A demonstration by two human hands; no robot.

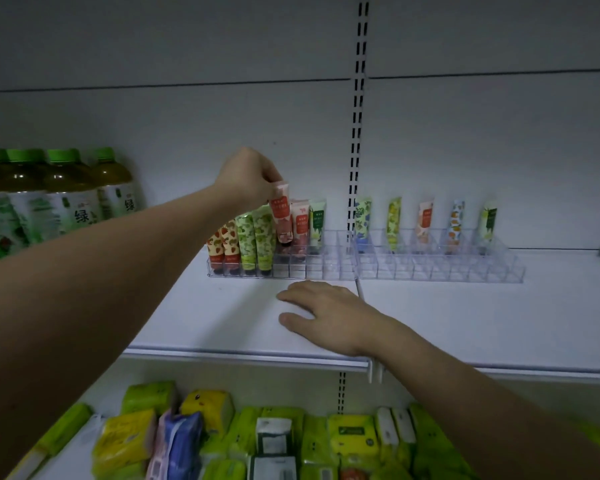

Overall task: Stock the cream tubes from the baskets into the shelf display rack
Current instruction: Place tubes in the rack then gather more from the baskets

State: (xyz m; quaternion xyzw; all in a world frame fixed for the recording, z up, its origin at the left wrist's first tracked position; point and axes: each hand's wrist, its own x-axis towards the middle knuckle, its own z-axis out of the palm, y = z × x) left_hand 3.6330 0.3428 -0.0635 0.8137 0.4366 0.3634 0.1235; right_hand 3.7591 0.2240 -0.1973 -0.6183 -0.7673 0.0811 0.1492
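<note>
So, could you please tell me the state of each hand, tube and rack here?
left hand: pinches the red tube by its top
red tube: upright, cap down, above a rack slot
right hand: flat on the shelf
left rack: partly filled
right rack: five tubes in the back row

White shelf: two clear racks, left and right, end to end near the back; green-capped bottles at far left; right hand flat on it. Lower shelf: tissue packs.
</note>
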